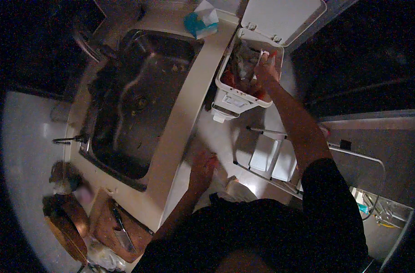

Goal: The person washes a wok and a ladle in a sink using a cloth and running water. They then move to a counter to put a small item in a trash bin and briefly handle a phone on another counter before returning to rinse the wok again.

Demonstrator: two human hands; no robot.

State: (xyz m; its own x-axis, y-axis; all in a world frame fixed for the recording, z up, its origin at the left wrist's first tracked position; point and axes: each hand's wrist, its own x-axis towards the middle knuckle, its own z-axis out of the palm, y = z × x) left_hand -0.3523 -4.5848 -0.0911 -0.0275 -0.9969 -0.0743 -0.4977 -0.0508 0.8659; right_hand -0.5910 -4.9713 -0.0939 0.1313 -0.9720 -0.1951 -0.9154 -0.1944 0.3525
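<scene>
My right hand [266,70] reaches down inside a white plastic bin [220,83]. Small white and red pieces show at its fingertips, and I cannot tell whether they are held. Dark and reddish contents and what looks like a crumpled clear bag [241,65] fill the bin. Its hinged lid [279,17] stands raised at the back. My left hand [204,167] hangs low beside the counter front, dim and blurred, with no object plainly in it. A stainless steel sink [153,112] is set into the counter [180,119] on the left.
A knife [123,233] lies on a brown cutting board [101,232], near a clear plastic bag [106,256]. A faucet [71,140] rises at the sink's edge. A teal and white packet [201,22] rests on the far counter. A folding step stool [265,155] occupies the floor.
</scene>
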